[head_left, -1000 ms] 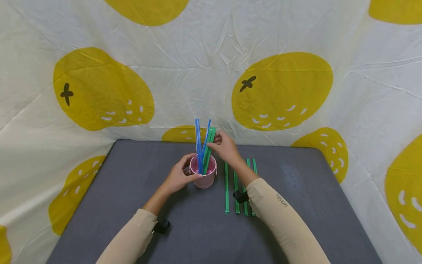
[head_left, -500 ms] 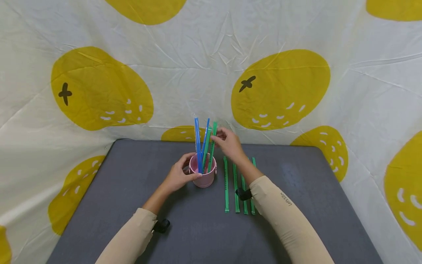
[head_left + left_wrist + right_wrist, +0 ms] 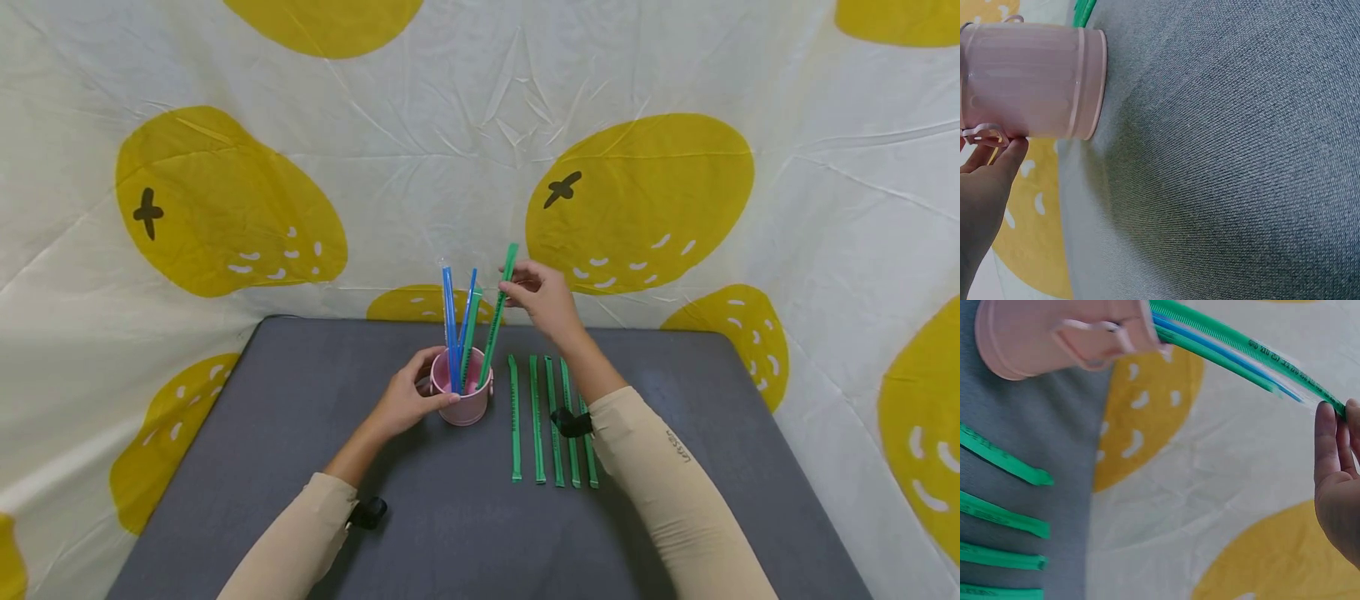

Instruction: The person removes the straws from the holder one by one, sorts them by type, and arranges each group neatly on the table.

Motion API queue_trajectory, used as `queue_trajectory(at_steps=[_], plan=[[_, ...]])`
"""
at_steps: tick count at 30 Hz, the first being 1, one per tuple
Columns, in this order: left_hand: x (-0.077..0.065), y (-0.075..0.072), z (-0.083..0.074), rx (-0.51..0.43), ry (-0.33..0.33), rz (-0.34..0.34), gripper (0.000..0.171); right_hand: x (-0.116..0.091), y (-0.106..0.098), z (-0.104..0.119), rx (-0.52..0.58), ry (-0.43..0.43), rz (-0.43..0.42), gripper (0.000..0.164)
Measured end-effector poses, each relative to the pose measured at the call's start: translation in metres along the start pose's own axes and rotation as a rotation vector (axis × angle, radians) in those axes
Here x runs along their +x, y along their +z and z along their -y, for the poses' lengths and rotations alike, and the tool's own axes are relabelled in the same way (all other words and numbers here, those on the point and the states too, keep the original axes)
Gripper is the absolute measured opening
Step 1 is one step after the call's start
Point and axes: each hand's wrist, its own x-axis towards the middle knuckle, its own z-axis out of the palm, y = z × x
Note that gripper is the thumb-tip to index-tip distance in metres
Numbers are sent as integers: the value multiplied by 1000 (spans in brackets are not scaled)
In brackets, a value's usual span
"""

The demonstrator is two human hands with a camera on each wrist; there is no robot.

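Note:
A small pink bucket [image 3: 467,410] stands upright on the table, and my left hand [image 3: 408,396] grips its left side, thumb at the near rim. In the left wrist view that hand [image 3: 985,194] shows beside the bucket's handle loop [image 3: 986,134]. My right hand [image 3: 547,296], raised to the right above the bucket, pinches a green paper-wrapped straw [image 3: 492,333] near its upper end. The straw leans right, its lower end inside the bucket. Also inside are another green straw [image 3: 470,335] and blue straws [image 3: 450,312] in clear wrappers. The right wrist view shows the held straw [image 3: 1297,374] bowed.
Several green wrapped straws [image 3: 537,425] lie side by side on the dark grey table [image 3: 465,517], right of the bucket; my right forearm partly covers some. A white cloth with yellow fruit prints [image 3: 637,208] hangs close behind the table's far edge.
My right hand has moved up and right, drawing one green straw apart from the other and higher in the bucket. My left hand keeps its grip on the bucket.

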Motion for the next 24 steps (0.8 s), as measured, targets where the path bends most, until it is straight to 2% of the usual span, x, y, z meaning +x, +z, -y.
queue_trajectory(at_steps=[10,17,24], plan=[[1,0,5,10,5,-6,77,3,-29,18,36,-85,-38,35],[1,0,8,21,-1,-4,77,-4,-51,16,51,-85,-77,36],[2,0,8,19,0,-13,77,-11,-75,12,12,-52,-113,35]])
